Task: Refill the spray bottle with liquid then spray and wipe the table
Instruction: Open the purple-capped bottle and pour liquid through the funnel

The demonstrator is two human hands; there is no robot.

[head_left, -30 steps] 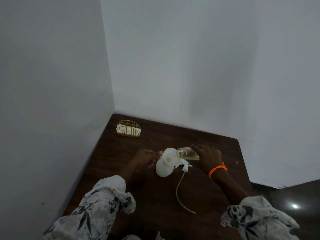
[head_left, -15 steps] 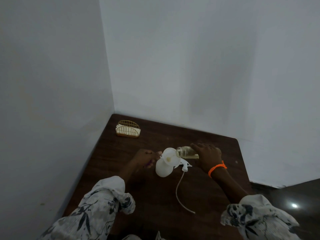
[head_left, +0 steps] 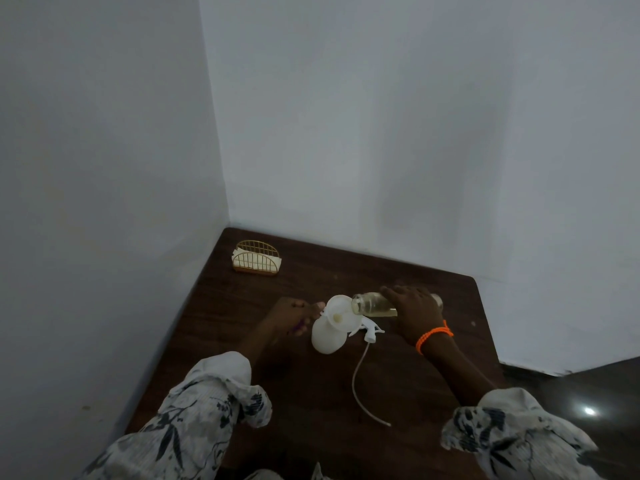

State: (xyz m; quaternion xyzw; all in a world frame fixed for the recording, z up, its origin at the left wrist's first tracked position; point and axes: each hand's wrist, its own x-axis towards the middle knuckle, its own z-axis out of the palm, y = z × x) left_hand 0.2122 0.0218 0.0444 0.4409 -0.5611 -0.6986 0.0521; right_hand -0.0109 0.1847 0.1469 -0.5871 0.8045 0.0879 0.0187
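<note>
The white spray bottle [head_left: 327,336] is standing upright near the middle of the dark wooden table [head_left: 242,306], and a white funnel [head_left: 341,311] is sitting in its neck. Just right of the funnel, a clear bottle [head_left: 372,304] with yellowish liquid is lying almost level, its open mouth over the funnel's rim. The right hand [head_left: 414,311] is gripping this bottle from above, the fingers curled around its body; an orange bracelet [head_left: 433,336] is sitting on that wrist. The left hand [head_left: 291,315] is touching the funnel's left edge at the spray bottle's neck, fingers bent, but I cannot tell if they are really pinching it. The spray head [head_left: 370,330] with its long thin tube [head_left: 360,379] is lying on the table, just right of the spray bottle. Far behind the spray bottle, toward the left corner, a gold wire holder [head_left: 256,258] with napkins is standing.
</note>
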